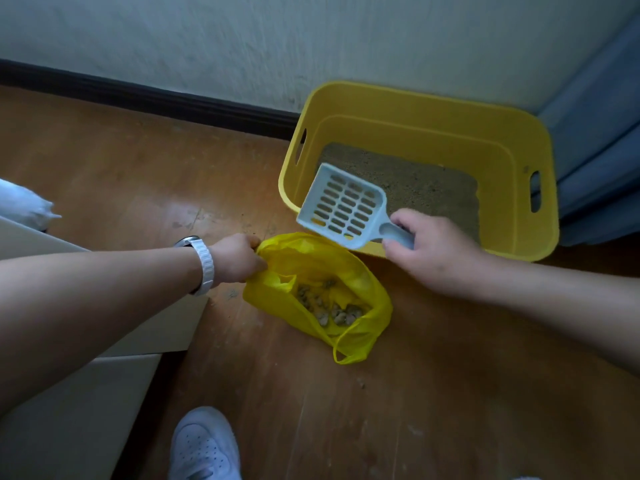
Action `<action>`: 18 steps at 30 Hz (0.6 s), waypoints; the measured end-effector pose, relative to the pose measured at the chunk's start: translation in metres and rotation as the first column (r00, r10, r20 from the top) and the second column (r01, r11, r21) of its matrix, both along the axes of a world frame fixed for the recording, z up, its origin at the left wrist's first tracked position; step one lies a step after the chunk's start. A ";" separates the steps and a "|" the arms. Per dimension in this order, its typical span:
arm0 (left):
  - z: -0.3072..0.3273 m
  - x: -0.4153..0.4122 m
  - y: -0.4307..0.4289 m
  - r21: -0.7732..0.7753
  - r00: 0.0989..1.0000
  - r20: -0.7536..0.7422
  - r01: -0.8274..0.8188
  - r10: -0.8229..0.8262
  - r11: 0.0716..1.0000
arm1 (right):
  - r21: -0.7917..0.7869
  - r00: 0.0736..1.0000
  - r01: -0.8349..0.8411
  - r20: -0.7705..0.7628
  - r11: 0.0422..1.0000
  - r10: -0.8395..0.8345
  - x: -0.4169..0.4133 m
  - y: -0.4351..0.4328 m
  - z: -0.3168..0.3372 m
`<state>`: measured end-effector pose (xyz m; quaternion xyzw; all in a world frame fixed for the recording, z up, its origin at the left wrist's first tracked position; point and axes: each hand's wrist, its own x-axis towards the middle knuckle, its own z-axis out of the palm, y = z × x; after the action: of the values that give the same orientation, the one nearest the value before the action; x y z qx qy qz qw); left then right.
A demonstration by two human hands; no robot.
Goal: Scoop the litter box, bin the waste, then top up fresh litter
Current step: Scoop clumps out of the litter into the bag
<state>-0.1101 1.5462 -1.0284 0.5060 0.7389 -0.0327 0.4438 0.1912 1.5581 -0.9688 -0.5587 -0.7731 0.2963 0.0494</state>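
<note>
Fingers of right hand: curled round the handle of a pale blue slotted scoop, thumb on the near side; scoop pan held in the air over the near left corner of the litter box, just beyond the bag's mouth. Left hand: fingers closed on the left rim of a yellow plastic bag, holding its mouth open; white watch on the wrist. Bag: lying on the wooden floor, just in front of the litter box; grey-brown clumps gathered inside. Litter box: yellow tub with handle slots, set in the corner against the wall and beside a blue curtain; shallow layer of sandy litter on its bottom. White shoe: near edge of view; beige box at left.
</note>
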 end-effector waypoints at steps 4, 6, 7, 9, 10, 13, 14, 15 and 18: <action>0.000 0.002 0.003 0.039 0.997 -0.061 0.046 -0.044 0.998 | 0.070 0.985 0.169 0.021 0.983 -0.171 0.009 0.041 0.003; 0.001 0.003 0.003 0.044 0.996 -0.071 0.066 -0.063 0.997 | 0.053 0.968 0.199 0.144 0.979 -0.204 0.011 0.063 -0.009; 0.001 0.003 0.003 0.042 0.995 -0.066 0.072 -0.069 0.997 | 0.033 0.957 0.201 0.206 0.979 -0.204 0.012 0.072 -0.016; 0.001 0.003 0.002 0.045 0.995 -0.055 0.082 -0.080 0.996 | -0.031 0.942 0.163 0.301 0.986 -0.147 0.009 0.084 -0.028; 0.001 0.003 0.001 0.047 0.995 -0.052 0.089 -0.086 0.995 | -0.078 0.941 0.140 0.319 0.987 -0.108 0.006 0.087 -0.033; 0.001 0.000 -0.002 0.043 0.993 -0.053 0.105 -0.102 0.994 | -0.204 0.955 0.097 0.296 0.974 -0.033 -0.004 0.089 -0.049; 0.001 0.000 -0.004 0.041 0.993 -0.054 0.110 -0.108 0.993 | -0.223 0.957 0.079 0.289 0.972 -0.012 -0.007 0.087 -0.055; 0.001 -0.001 -0.005 0.039 0.992 -0.050 0.114 -0.112 0.993 | -0.233 0.957 0.057 0.290 0.971 0.013 -0.010 0.085 -0.059; 0.000 -0.003 -0.006 0.039 0.992 -0.038 0.124 -0.123 0.992 | -0.245 0.925 -0.006 0.367 0.969 0.099 -0.015 0.080 -0.068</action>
<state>-0.1128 1.5407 -1.0286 0.5590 0.7146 -0.0540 0.4171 0.1763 1.6377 -1.0366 -0.5858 -0.7416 0.2759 -0.1755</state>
